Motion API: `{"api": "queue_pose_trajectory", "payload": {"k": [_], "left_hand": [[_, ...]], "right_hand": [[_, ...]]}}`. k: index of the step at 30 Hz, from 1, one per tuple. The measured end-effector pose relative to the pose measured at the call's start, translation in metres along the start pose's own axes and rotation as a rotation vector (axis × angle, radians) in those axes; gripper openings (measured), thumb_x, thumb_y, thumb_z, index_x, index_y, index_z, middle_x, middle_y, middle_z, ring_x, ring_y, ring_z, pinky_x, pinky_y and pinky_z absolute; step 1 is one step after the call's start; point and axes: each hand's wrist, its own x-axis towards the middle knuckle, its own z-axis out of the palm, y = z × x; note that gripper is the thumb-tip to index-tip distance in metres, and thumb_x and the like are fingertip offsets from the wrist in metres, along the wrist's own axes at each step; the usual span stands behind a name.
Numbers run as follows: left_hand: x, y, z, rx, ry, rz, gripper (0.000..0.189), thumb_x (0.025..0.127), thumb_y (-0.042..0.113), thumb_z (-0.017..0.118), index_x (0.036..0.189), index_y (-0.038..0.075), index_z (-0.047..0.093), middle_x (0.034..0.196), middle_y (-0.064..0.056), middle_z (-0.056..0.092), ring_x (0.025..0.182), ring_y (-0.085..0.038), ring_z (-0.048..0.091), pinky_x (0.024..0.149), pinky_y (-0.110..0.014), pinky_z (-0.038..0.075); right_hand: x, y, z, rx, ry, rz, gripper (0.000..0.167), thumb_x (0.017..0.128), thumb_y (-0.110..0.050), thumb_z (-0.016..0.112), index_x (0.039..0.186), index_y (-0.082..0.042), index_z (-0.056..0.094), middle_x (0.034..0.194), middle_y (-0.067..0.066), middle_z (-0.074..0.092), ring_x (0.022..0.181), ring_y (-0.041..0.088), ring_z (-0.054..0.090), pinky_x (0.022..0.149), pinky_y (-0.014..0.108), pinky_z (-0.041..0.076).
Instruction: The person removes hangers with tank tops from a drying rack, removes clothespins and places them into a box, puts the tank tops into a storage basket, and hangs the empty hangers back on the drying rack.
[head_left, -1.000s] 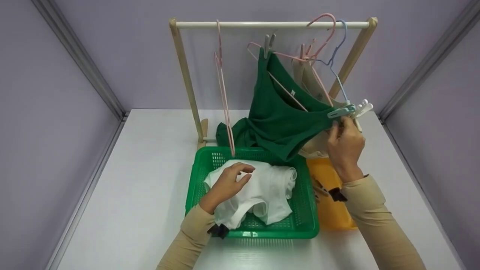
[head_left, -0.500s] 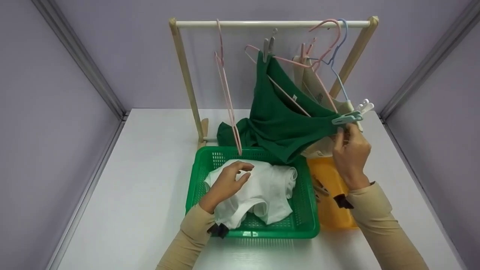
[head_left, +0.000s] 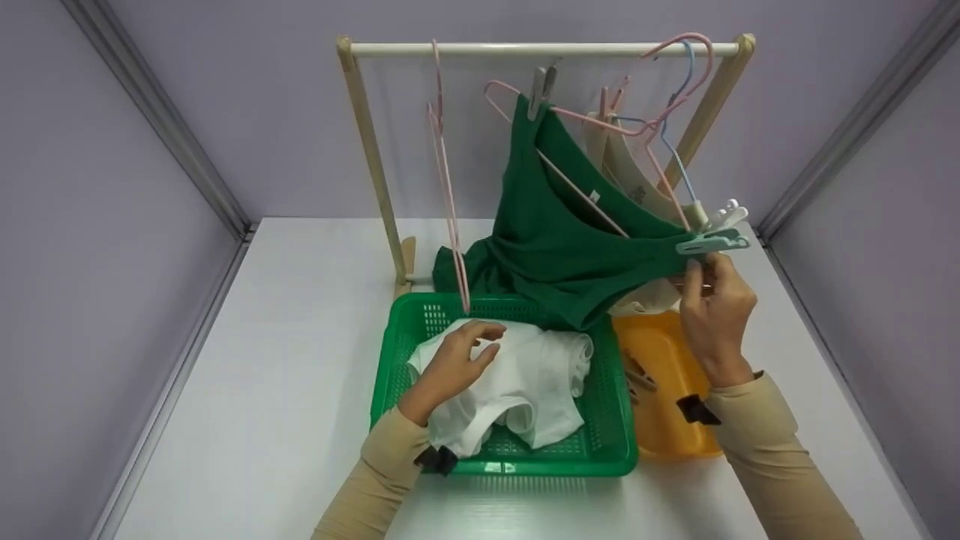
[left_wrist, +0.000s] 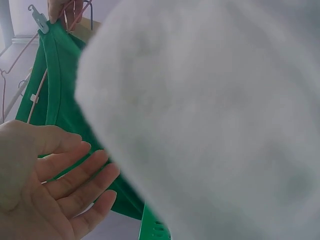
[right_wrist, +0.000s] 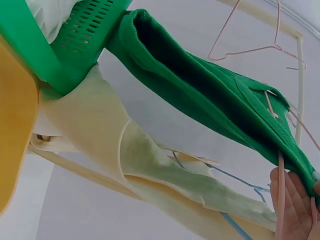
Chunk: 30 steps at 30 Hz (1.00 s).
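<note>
My right hand (head_left: 720, 311) pinches the shoulder end of a green sleeveless top (head_left: 555, 225), just under a teal clothespin (head_left: 712, 242). A pink hanger (head_left: 679, 202) runs through the top, and a grey clothespin (head_left: 537, 97) clips its other shoulder. In the right wrist view, fingers lie behind the green fabric (right_wrist: 200, 95) and the hanger. My left hand (head_left: 454, 367), fingers loosely bent and holding nothing, hovers over white clothing (head_left: 540, 375) in a green basket (head_left: 628, 442). The left wrist view shows the left palm (left_wrist: 45, 210), with blurred white filling most of that frame.
A drying rack with a white bar (head_left: 525, 49) stands behind. A bare pink hanger (head_left: 448, 195) hangs at left. A beige garment (head_left: 622, 165) hangs behind the green top on a blue hanger (head_left: 680, 165). Clothespins (head_left: 641, 375) lie in a yellow tray (head_left: 682, 427).
My right hand has moved right and slightly down, drawing the green top's clipped shoulder along. The pink hanger's hook has shifted right too. My left hand has stayed nearly still.
</note>
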Motion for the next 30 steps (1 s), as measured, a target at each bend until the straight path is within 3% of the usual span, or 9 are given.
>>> {"api": "queue_pose_trajectory", "payload": {"k": [7,19,22,26,30], "left_hand": [[0.0,0.0,0.0,0.007,-0.006,-0.006,0.031,0.1,0.014,0.052,0.127,-0.001,0.056,0.124,-0.019,0.061,0.116,-0.034,0.059,0.099,-0.05,0.049],[0.003,0.002,-0.003,0.01,0.013,-0.016,0.032,0.1,0.013,0.052,0.13,0.003,0.055,0.125,-0.018,0.061,0.118,-0.032,0.058,0.101,-0.048,0.049],[0.006,0.003,-0.003,0.005,0.024,-0.014,0.031,0.1,0.013,0.052,0.128,0.003,0.055,0.124,-0.018,0.061,0.118,-0.032,0.058,0.1,-0.049,0.049],[0.011,0.003,-0.004,0.003,0.025,-0.007,0.031,0.099,0.012,0.052,0.129,0.001,0.054,0.124,-0.021,0.059,0.118,-0.034,0.057,0.1,-0.051,0.048],[0.014,0.001,-0.006,0.017,0.032,-0.008,0.034,0.099,0.012,0.052,0.131,0.0,0.052,0.127,-0.023,0.056,0.12,-0.036,0.055,0.099,-0.051,0.048]], "right_hand": [[-0.005,0.003,-0.006,0.004,-0.021,0.015,0.016,0.093,0.002,0.054,0.091,0.017,0.06,0.078,0.031,0.067,0.071,-0.031,0.048,0.065,-0.007,0.039],[-0.009,0.007,-0.02,0.039,0.007,-0.029,0.011,0.089,0.007,0.056,0.086,0.016,0.062,0.073,0.028,0.068,0.07,-0.029,0.052,0.067,-0.004,0.042],[-0.006,0.01,-0.023,0.072,0.005,-0.028,0.011,0.089,0.008,0.056,0.087,0.017,0.061,0.073,0.0,0.072,0.07,-0.026,0.055,0.066,-0.003,0.045],[-0.004,0.013,-0.026,0.112,0.001,-0.007,0.011,0.089,0.008,0.056,0.088,0.018,0.061,0.083,-0.036,0.06,0.07,-0.023,0.058,0.066,-0.001,0.046],[-0.003,0.015,-0.028,0.148,0.003,0.023,0.013,0.089,0.008,0.055,0.091,0.018,0.063,0.083,-0.038,0.061,0.068,-0.02,0.06,0.066,0.001,0.047]]}}
